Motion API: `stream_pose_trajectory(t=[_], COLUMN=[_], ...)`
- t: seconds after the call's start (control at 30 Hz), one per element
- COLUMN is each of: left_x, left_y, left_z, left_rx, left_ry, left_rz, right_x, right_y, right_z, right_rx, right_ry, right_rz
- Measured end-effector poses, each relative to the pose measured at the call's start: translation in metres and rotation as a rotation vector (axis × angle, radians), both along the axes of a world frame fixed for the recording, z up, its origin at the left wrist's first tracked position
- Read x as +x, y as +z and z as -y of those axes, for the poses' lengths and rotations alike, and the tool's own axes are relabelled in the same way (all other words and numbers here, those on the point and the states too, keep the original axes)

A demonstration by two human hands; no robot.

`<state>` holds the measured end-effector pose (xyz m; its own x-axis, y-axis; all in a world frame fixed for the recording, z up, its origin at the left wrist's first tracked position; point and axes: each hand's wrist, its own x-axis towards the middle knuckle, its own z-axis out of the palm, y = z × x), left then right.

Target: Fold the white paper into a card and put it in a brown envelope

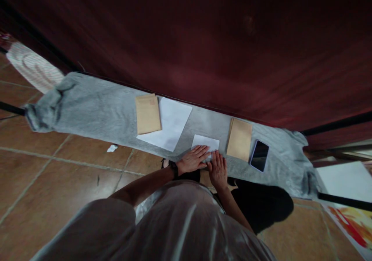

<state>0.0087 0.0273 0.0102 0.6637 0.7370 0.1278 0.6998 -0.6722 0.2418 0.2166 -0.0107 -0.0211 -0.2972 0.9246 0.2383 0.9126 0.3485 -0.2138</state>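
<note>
A small folded white paper (205, 141) lies on a grey cloth (95, 109) spread along the floor. My left hand (193, 159) rests flat on the paper's near left corner, fingers stretched out. Close beside it, my right hand (217, 170) lies flat at the paper's near right edge, fingers together and extended. A dark band circles my left wrist. Neither hand grips anything.
On the cloth lie a brown envelope (147, 113) over a large white sheet (171, 123), a second brown envelope (240, 139) and a dark phone (259, 155). A dark red curtain hangs behind. A paper scrap (112, 148) lies on the tiled floor, and a white board stands right.
</note>
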Motion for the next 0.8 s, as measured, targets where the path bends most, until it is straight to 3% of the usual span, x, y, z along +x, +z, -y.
stream_pose_trajectory(t=[0.2, 0.8], left_x=[-0.004, -0.024], left_y=[0.002, -0.015], left_z=[0.001, 0.021], left_rx=[-0.012, 0.009], left_ry=[0.011, 0.287], left_rz=[0.027, -0.014], right_x=[0.000, 0.008], right_y=[0.001, 0.011], right_z=[-0.001, 0.005], right_rx=[0.004, 0.034], right_ry=[0.001, -0.029], right_rz=[0.019, 0.012])
